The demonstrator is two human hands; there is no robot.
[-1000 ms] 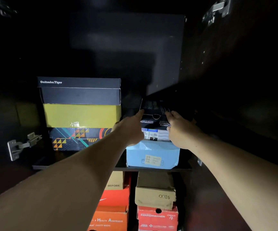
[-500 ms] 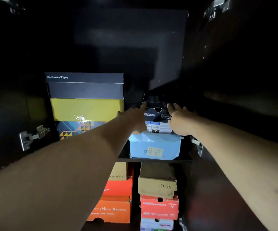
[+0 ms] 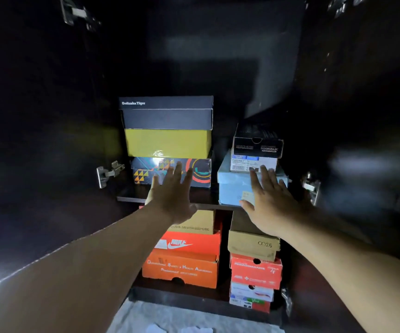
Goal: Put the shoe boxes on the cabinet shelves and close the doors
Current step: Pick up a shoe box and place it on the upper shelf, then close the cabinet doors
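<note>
Both hands have drawn back from the black shoe box (image 3: 257,146), now atop the pale blue box (image 3: 232,186) at the upper shelf's (image 3: 131,199) right end, left hand (image 3: 170,200) and right hand (image 3: 269,200) flat-fingered, empty, doors beyond either side.

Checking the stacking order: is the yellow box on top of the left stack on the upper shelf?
No, the dark Onitsuka Tiger box lies on the yellow box.

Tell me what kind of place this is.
Probably a home shoe cupboard, seen from inside its open doors: dark wooden cabinet shelf, stacked cardboard shoe boxes such as the navy Onitsuka Tiger box and orange Nike box, and metal door hinges on the side walls.
</note>
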